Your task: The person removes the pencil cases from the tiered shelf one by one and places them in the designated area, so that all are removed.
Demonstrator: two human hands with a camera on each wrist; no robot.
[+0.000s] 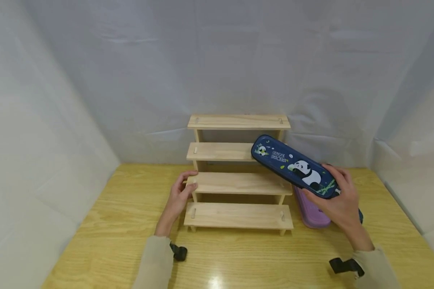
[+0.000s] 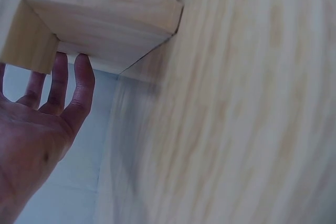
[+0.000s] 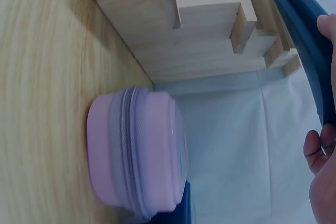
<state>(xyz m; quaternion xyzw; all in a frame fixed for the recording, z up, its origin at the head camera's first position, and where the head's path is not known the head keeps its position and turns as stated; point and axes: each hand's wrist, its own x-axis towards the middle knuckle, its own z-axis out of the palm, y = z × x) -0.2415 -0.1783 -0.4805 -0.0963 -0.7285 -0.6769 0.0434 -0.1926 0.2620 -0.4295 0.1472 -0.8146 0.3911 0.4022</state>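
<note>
A dark blue pencil case (image 1: 292,166) with panda pictures hangs tilted in my right hand (image 1: 339,196). Thumb and fingers grip it by its right end, while its left end overlaps the second tier from the top in the head view. In the right wrist view the same pencil case (image 3: 307,40) shows edge-on, raised above the table. My left hand (image 1: 177,198) holds the left end of a four-tier wooden display stand (image 1: 238,216) at the second tier from the bottom. The left wrist view has those fingers (image 2: 81,87) at that tier's wooden end.
A purple zippered case (image 1: 312,210) lies on the table (image 1: 238,261) right of the stand, under my right hand. Part of another dark blue item (image 3: 181,205) shows behind it. Pale sheeting (image 1: 238,60) rises behind and at both sides.
</note>
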